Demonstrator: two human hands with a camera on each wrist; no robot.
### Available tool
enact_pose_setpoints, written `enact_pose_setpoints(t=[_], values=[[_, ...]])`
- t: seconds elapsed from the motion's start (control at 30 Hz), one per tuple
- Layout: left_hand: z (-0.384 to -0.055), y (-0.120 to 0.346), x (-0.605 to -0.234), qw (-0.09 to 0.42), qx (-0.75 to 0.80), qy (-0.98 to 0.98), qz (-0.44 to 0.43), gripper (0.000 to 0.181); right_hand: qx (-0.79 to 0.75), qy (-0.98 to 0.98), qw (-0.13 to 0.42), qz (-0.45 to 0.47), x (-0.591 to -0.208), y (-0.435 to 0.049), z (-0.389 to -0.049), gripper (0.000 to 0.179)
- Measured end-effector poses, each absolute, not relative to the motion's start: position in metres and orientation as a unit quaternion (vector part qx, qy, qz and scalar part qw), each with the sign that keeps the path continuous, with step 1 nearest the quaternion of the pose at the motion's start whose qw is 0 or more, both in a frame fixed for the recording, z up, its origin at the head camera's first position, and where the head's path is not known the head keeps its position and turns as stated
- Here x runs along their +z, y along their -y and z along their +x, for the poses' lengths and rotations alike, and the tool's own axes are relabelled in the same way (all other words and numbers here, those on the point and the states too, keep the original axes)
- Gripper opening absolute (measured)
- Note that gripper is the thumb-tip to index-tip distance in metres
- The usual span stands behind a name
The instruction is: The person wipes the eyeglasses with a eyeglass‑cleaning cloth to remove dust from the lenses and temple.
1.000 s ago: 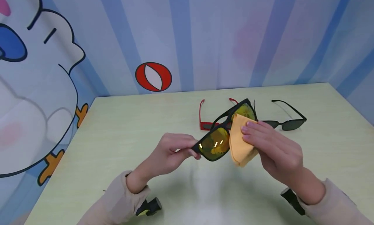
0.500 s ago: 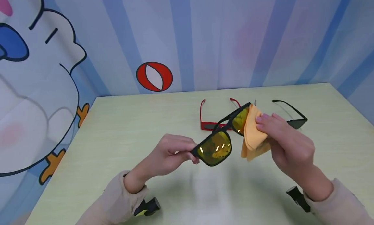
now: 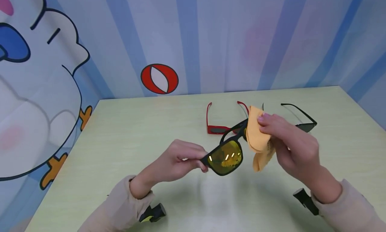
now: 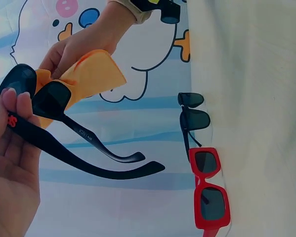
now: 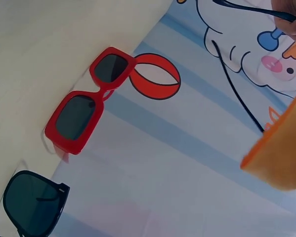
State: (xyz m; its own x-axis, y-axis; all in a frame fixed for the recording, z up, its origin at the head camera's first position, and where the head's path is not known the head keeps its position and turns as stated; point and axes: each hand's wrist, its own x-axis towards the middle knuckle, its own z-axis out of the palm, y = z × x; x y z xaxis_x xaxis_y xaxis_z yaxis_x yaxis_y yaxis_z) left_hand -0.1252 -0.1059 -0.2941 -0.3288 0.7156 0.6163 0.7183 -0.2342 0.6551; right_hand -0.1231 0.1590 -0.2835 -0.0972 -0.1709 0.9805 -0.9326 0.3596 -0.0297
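Black-framed sunglasses (image 3: pixel 225 157) with yellow mirrored lenses are held tilted above the table. My left hand (image 3: pixel 173 161) pinches them at the near hinge corner; the left wrist view shows both temples (image 4: pixel 88 157) unfolded. In my right hand (image 3: pixel 294 145) is an orange cloth (image 3: pixel 257 131), folded over the far lens and covering most of it. The right wrist view catches only an edge of the cloth (image 5: pixel 278 153). Behind the held pair, red-framed sunglasses (image 3: pixel 215 129) rest on the table, partly hidden. Another black pair (image 3: pixel 307 126) lies to their right, mostly behind my right hand.
The pale table (image 3: pixel 135 125) runs back to a blue striped backdrop (image 3: pixel 211 41) printed with a cartoon figure and a red-and-white ball (image 3: pixel 159 78). Each wrist carries a small black camera, such as the left one (image 3: pixel 153 213).
My right hand and the cloth moved right along the far lens, then back left over it. The held sunglasses dipped slightly; my left hand kept its pinch.
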Motion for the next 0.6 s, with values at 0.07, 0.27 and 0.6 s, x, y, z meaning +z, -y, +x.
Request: enact_pose_setpoints(t=[0.07, 0.27, 0.6], values=[[-0.1254, 0.1052, -0.2949, 0.003, -0.528, 0.625, -0.575, 0.01, 0.373, 0.644, 0.493, 0.45, -0.2806, -0.1585, -0.1225, 0.023], [-0.1279, 0.1037, -0.299, 0.023, -0.521, 0.641, -0.563, 0.009, 0.37, 0.633, 0.464, 0.497, -0.279, -0.1542, -0.12, 0.021], [-0.1314, 0.1059, -0.3004, 0.055, -0.528, 0.646, -0.549, 0.024, 0.339, 0.62, 0.482, 0.517, -0.2857, -0.1543, -0.1173, 0.021]])
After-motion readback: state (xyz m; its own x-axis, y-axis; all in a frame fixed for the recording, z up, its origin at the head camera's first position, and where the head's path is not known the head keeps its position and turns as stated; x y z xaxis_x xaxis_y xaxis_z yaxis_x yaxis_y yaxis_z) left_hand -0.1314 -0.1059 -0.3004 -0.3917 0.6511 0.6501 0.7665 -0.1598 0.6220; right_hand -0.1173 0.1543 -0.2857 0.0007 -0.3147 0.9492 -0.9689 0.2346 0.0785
